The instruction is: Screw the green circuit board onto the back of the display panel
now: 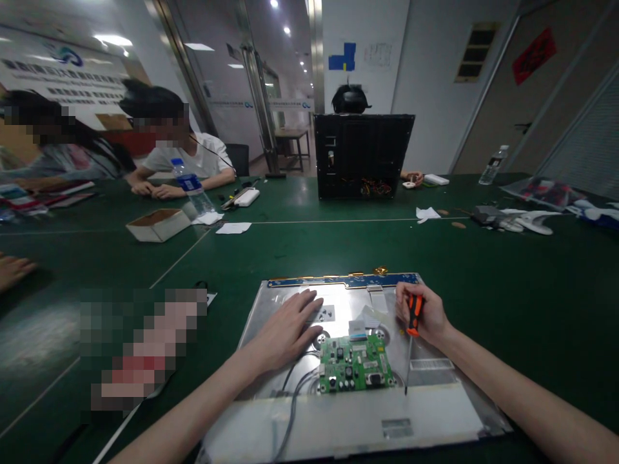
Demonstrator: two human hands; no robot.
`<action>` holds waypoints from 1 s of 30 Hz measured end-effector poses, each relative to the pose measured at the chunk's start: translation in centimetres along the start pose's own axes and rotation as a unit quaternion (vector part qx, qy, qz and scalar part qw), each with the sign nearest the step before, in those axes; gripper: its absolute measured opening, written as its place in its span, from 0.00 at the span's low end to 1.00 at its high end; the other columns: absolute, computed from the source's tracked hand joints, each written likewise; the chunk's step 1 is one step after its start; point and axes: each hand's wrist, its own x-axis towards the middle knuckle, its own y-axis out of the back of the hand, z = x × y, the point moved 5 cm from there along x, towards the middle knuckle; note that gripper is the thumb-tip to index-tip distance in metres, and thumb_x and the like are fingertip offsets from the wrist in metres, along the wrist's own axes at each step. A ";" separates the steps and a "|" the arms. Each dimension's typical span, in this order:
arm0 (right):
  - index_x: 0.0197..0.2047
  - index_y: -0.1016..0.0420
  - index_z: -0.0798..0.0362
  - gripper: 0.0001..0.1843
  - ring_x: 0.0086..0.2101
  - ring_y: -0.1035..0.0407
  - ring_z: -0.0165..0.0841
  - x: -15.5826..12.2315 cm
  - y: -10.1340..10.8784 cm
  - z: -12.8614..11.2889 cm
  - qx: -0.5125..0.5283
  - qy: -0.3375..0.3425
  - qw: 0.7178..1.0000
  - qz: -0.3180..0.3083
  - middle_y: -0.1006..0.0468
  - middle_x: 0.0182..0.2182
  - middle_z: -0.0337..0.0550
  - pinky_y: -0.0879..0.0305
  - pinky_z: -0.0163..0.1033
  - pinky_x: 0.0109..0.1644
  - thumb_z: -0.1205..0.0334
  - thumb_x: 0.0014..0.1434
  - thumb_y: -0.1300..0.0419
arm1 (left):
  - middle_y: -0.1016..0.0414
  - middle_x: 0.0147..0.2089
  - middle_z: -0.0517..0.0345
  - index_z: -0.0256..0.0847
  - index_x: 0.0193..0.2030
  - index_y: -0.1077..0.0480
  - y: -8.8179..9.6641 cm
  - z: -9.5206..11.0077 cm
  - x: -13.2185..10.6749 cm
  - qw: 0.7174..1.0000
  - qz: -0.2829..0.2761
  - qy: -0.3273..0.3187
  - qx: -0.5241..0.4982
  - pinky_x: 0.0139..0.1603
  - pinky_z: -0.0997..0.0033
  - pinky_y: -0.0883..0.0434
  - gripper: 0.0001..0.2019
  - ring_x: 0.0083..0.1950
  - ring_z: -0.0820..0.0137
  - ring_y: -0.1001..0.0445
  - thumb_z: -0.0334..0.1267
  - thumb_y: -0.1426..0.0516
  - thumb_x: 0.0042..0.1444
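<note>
Far left: another person's hand (14, 267), at the edge of view over the green table (532, 309). Next, farther back: one open box (151, 232), pale-walled; just beside it, a water bottle (192, 184) with a blue cap and label.

Before me: one silver metal panel (271, 303), lying flat on the table, a blue strip (314, 282) along its far edge and a pale band (348, 415) across its near part.

My left hand (290, 327): palm down over the panel's left half, fingers extended and slightly apart, gripping nothing; thumb close to the green circuit board's (355, 364) far left corner. Grey cable (293, 412): from the board's left side, bending toward me.

Circuit board: mid-panel, between my two hands and nearer to me than either.

My right hand (432, 316): over the panel's far right part, fingers curled around the orange-and-black handle of a screwdriver (414, 312). Shaft: pointing down and toward me, past the board's right side; tip near the board's near right corner, contact there impossible for me to tell.

Far right, beyond: one clear bottle (494, 165), upright but leaning in view.
</note>
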 end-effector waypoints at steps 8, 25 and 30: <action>0.20 0.30 0.53 0.15 0.11 0.48 0.26 0.0 -0.1 0.1 -0.005 0.002 1.000 0.000 0.36 0.08 0.37 0.55 0.32 0.16 0.54 0.52 0.44 | 0.39 0.67 0.42 0.39 0.60 0.37 0.4 -0.3 -0.1 0.997 0.040 -0.005 -0.062 0.64 0.46 0.37 0.18 0.66 0.53 0.39 0.44 0.51 0.68; 0.20 0.29 0.54 0.14 0.12 0.47 0.26 -0.2 -0.4 -0.3 -0.016 -0.003 1.000 -0.003 0.36 0.09 0.37 0.54 0.33 0.17 0.54 0.51 0.43 | 0.27 0.35 0.55 0.39 0.34 0.29 1.4 -0.1 2.1 0.979 0.055 0.007 -0.199 0.43 0.64 0.34 0.03 0.39 0.63 0.29 0.33 0.43 0.60; 0.21 0.29 0.53 0.14 0.12 0.46 0.26 -0.2 -0.4 -0.3 -0.012 -0.003 1.000 -0.001 0.36 0.09 0.37 0.52 0.32 0.17 0.54 0.51 0.43 | 0.28 0.35 0.56 0.39 0.34 0.30 1.8 0.0 1.3 0.976 0.058 0.014 -0.211 0.40 0.65 0.34 0.04 0.38 0.64 0.30 0.33 0.44 0.60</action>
